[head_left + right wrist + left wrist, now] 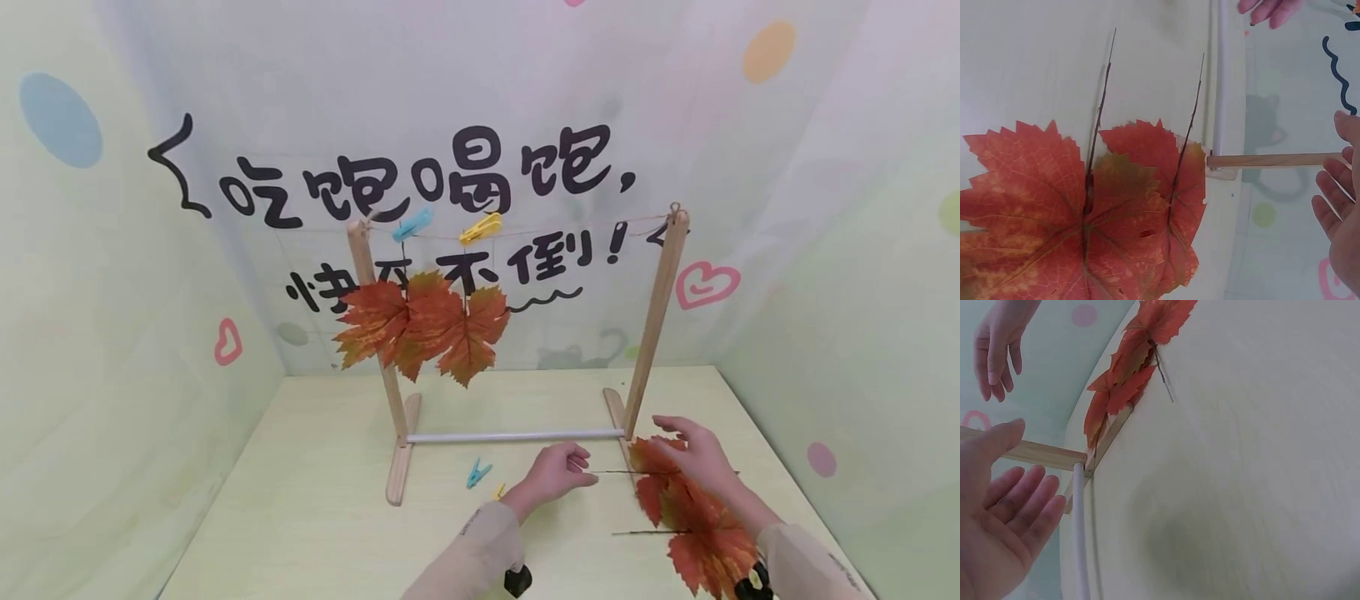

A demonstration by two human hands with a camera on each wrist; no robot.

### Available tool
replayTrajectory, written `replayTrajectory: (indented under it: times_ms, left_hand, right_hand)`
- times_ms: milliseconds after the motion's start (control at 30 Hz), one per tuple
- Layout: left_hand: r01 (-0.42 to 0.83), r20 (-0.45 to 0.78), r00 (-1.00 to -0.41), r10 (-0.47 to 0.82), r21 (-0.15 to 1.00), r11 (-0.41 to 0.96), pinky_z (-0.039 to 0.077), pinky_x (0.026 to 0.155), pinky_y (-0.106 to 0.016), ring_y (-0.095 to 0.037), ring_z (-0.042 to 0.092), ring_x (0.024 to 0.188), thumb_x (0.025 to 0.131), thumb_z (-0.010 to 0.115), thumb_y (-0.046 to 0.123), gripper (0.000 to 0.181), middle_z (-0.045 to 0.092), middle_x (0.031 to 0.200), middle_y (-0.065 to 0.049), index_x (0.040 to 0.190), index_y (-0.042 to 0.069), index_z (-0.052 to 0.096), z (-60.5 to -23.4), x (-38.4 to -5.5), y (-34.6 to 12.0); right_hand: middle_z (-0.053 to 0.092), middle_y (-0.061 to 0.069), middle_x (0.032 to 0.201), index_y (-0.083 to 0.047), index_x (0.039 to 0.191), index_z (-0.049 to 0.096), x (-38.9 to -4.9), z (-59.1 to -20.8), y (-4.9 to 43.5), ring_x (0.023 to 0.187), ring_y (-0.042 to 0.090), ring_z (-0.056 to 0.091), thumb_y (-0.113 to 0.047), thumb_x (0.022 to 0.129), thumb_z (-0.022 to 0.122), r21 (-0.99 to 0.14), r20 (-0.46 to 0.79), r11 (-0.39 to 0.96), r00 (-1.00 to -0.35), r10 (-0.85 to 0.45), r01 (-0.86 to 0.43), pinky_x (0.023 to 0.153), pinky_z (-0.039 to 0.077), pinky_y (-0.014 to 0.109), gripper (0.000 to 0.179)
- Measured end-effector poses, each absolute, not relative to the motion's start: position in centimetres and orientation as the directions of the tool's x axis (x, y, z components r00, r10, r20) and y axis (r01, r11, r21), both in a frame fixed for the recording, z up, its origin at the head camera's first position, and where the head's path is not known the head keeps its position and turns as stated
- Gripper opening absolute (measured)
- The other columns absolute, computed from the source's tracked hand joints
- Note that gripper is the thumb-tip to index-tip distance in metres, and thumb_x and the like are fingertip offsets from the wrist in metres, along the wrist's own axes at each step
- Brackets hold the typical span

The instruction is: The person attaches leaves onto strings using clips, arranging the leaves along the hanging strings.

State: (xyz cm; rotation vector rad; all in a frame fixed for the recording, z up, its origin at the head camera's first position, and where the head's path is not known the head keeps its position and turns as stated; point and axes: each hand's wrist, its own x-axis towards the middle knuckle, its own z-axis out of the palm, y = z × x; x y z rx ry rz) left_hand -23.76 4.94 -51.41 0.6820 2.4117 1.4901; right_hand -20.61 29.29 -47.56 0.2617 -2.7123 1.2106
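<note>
Two orange-red artificial leaves (pixel 708 554) (pixel 1029 206) lie overlapping on the table at the right, their thin dark stems pointing left. Above the farther leaf (pixel 1188 206) hovers my right hand (pixel 701 458), its fingers loosely bent and holding nothing. My left hand (pixel 555 475) is near that leaf's stem tip in the head view; the left wrist view shows its palm (pixel 991 550) bare and its fingers relaxed. Two similar leaves (pixel 467 329) hang on a string, one under a blue clothespin (pixel 412 225), the other under a yellow clothespin (pixel 481 228).
A wooden frame with a right post (pixel 656 325), a left post (pixel 362 254) and a white lower bar (pixel 517 437) stands on the table (pixel 300 500). A blue clothespin (pixel 477 473) lies before it, with a yellow one (pixel 498 492) partly behind my left wrist. Printed walls enclose the table.
</note>
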Motion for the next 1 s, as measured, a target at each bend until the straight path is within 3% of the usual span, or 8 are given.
replayTrajectory:
  times_ms: [100,333,700,1000]
  left_hand:
    - [0.246,0.014,-0.861,0.508,0.886,0.393,0.047,0.067,-0.015,-0.009,0.06,0.075,0.074,0.074,0.014,0.037,0.065,0.091,-0.013,0.103,-0.006,0.061,-52.1,-23.1,5.5]
    - [0.256,0.027,-0.849,0.528,0.895,0.365,0.047,0.064,-0.014,-0.01,0.062,0.071,0.074,0.073,0.007,0.03,0.065,0.089,-0.016,0.098,-0.007,0.062,-53.5,-21.7,6.6]
    - [0.247,0.021,-0.853,0.521,0.897,0.368,0.046,0.062,-0.013,-0.002,0.056,0.064,0.07,0.075,0.005,0.024,0.065,0.079,-0.007,0.09,-0.003,0.065,-56.3,-20.4,8.4]
    - [0.323,0.051,-0.853,0.52,0.833,0.449,0.042,0.06,-0.012,0.003,0.051,0.061,0.067,0.078,0.009,0.019,0.064,0.071,0.002,0.082,0.003,0.067,-58.1,-19.7,9.8]
  right_hand:
    - [0.056,0.021,0.118,-0.003,0.123,0.053,-20.4,-48.1,29.5,0.106,0.038,0.053,-0.028,0.087,0.06,-0.717,0.207,0.663,-0.974,-0.091,-0.214,0.084,0.046,0.052,0.045]
    - [0.057,0.021,0.117,-0.001,0.122,0.054,-20.1,-49.1,29.6,0.105,0.037,0.053,-0.028,0.086,0.062,-0.704,0.18,0.686,-0.98,-0.082,-0.187,0.085,0.045,0.052,0.046]
    - [0.057,0.02,0.117,0.0,0.121,0.054,-19.8,-49.5,29.6,0.105,0.036,0.054,-0.028,0.085,0.063,-0.7,0.166,0.691,-0.982,-0.084,-0.178,0.085,0.046,0.051,0.046]
    - [0.06,0.017,0.114,-0.001,0.122,0.055,-19.8,-50.2,29.8,0.097,0.027,0.058,-0.022,0.084,0.065,-0.697,0.148,0.697,-0.985,-0.09,-0.168,0.075,0.053,0.034,0.045]
